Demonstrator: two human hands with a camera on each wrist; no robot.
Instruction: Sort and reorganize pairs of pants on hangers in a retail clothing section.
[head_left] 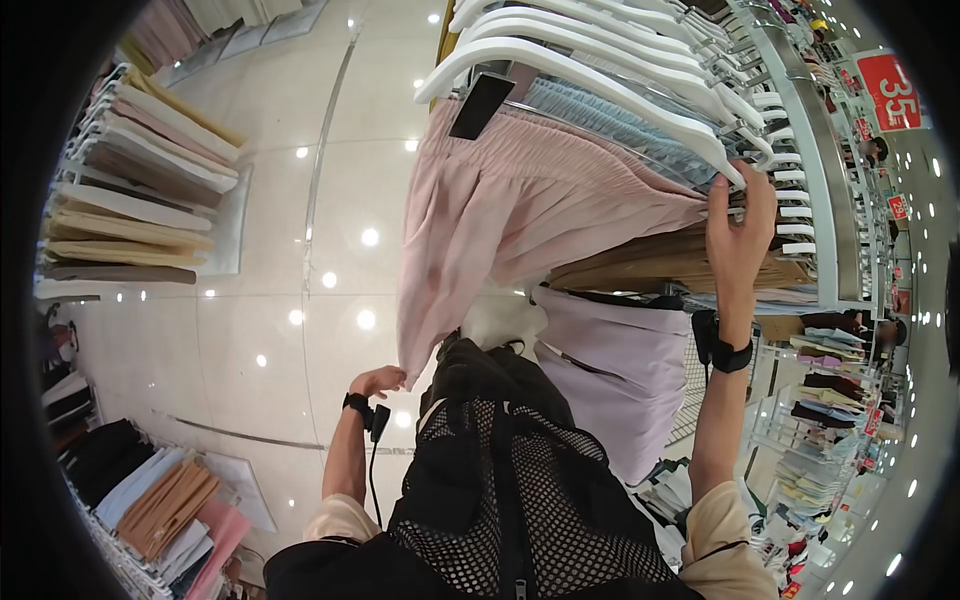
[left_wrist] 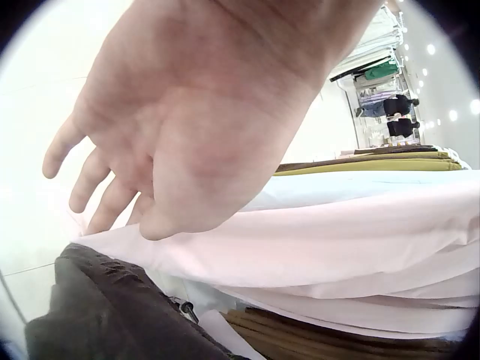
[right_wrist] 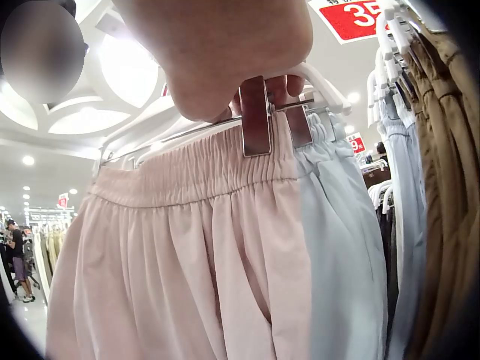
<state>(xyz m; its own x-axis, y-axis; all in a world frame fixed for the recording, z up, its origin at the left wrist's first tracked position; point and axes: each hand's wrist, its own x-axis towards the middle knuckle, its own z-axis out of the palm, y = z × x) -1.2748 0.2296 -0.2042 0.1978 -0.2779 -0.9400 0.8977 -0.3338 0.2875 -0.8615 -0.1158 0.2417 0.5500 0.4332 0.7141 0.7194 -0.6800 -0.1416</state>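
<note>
Pink elastic-waist pants hang by clips from a white hanger at the front of a rack. My right hand grips one end of this hanger, beside the waistband. In the right wrist view, a shiny clip holds the gathered waistband, and light blue pants hang right behind. Low at the left, my left hand pinches the bottom of a pink leg, drawing it out sideways. The left wrist view shows the palm with the thumb against the pink cloth.
More white hangers crowd the metal rail beyond the pants. Brown pants and a lilac garment hang closer to my body. Other clothes racks stand across the tiled floor at left. A red price sign hangs at right.
</note>
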